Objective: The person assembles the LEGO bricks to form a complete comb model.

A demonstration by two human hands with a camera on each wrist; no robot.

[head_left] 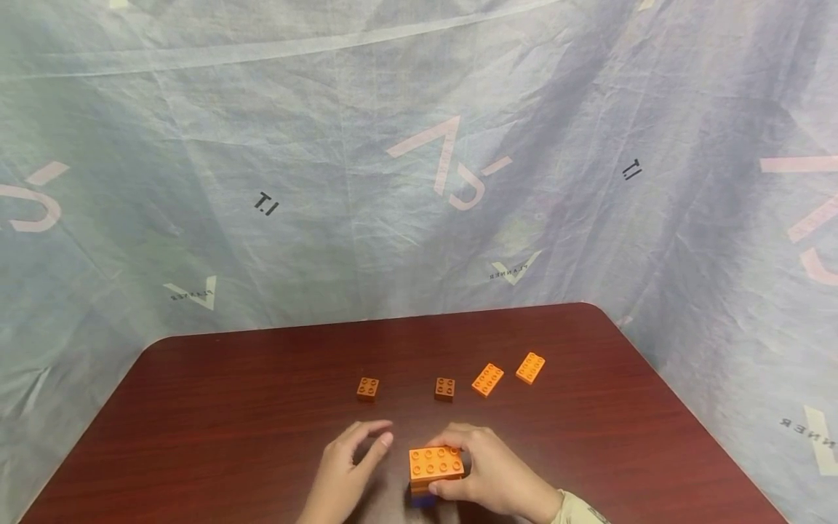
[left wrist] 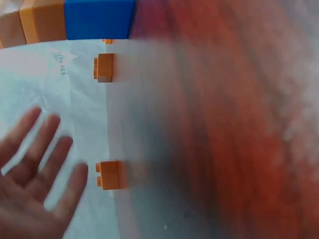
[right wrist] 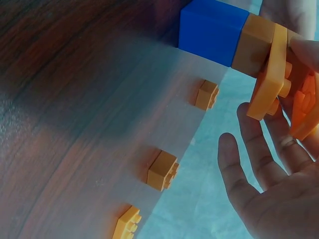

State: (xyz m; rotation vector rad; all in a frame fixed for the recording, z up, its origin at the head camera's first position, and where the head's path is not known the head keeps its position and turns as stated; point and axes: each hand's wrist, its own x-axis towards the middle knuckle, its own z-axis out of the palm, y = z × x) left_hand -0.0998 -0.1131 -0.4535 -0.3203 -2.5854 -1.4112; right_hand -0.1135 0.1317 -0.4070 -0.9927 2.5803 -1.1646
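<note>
A stack of toy building bricks stands near the table's front edge, topped by an orange eight-stud plate (head_left: 432, 466). At its base is a blue brick (right wrist: 212, 32), with a brown-orange brick (right wrist: 251, 45) and another orange plate (right wrist: 269, 79) above. My right hand (head_left: 487, 466) grips the stack's upper part from the right, thumb on the near side and fingers behind. Just left of the stack, my left hand (head_left: 347, 466) holds nothing; its fingers spread apart in the left wrist view.
Beyond the hands, two brown-orange four-stud bricks (head_left: 368, 388) lie on the dark red table (head_left: 229, 422). Two loose orange plates (head_left: 487, 380) lie further right. A grey printed cloth (head_left: 327, 255) hangs behind the table and along its sides.
</note>
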